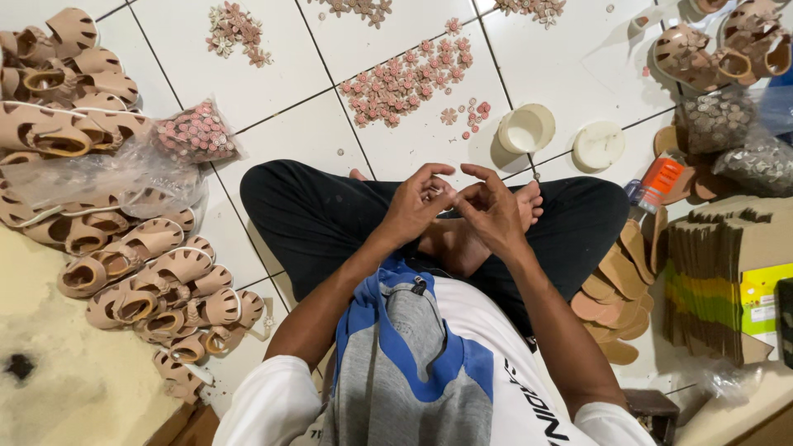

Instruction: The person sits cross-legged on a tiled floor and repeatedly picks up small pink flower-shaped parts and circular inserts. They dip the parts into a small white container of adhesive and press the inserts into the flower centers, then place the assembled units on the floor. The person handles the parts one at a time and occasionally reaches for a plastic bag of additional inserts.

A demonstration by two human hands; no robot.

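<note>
I sit cross-legged on a white tiled floor (273, 58) in black trousers. My left hand (415, 202) and my right hand (491, 208) meet above my bare feet, fingertips pinched together around a very small piece that is mostly hidden. Beyond my hands a scatter of small pink flower-shaped ornaments (405, 81) lies on the tiles. A clear bag of pink ornaments (197, 132) rests to the left.
A heap of tan child-size sandals (140, 264) fills the left side; more sandals (719, 45) are at top right. Two round white lids or cups (526, 128) stand ahead. Tan soles (615, 289), stacked cardboard (710, 281), an orange tube (661, 177) and bags of small parts (719, 120) crowd the right.
</note>
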